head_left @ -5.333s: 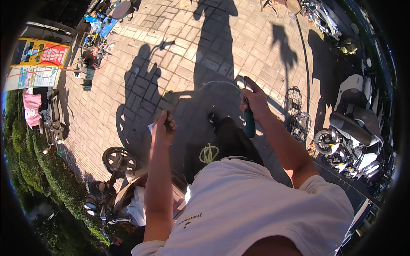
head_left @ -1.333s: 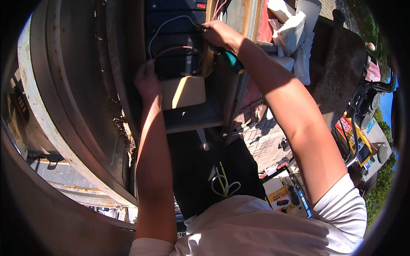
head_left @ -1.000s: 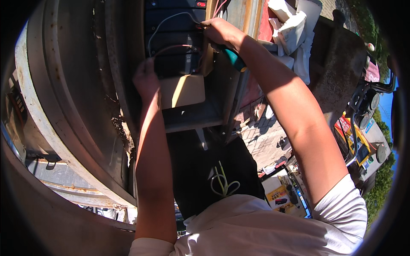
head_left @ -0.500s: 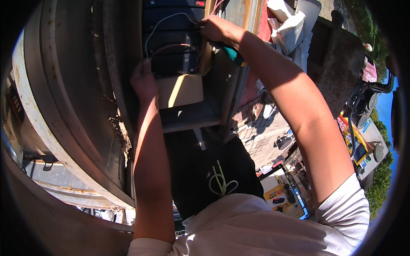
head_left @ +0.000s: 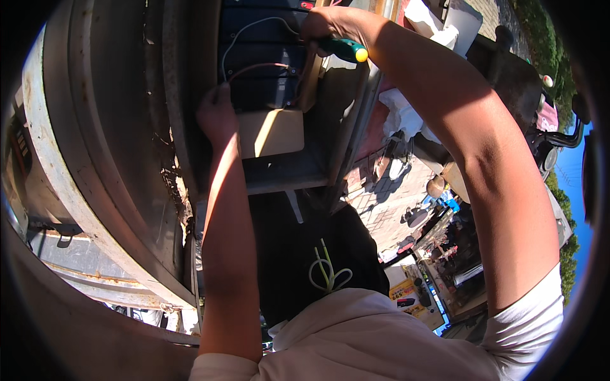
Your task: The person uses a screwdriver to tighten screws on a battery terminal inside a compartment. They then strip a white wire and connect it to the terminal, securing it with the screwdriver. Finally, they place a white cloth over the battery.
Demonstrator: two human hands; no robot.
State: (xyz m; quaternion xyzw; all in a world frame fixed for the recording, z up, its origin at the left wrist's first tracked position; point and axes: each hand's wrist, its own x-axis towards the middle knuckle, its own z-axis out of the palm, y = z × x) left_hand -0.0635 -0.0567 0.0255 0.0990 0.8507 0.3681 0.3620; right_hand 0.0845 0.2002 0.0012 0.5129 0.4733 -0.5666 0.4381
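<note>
Black battery blocks sit in a metal compartment, joined by thin white and red wires, with a tan board at their near end. My right hand is closed on a green screwdriver with a yellow end, at the upper right of the batteries; the tool's tip is hidden. My left hand is at the compartment's left, its fingertips pressed together by a wire's bend; what they hold is too shadowed to tell.
A rusty curved metal panel fills the left. White crumpled material lies beside the compartment at the right. Beyond are dark handlebars, paving and a stall with a yellow printed sheet.
Since 5.3 seconds ago, the view has swung from pavement to the battery compartment. In the last half second my right hand has risen, tilting the screwdriver's handle upward in the picture.
</note>
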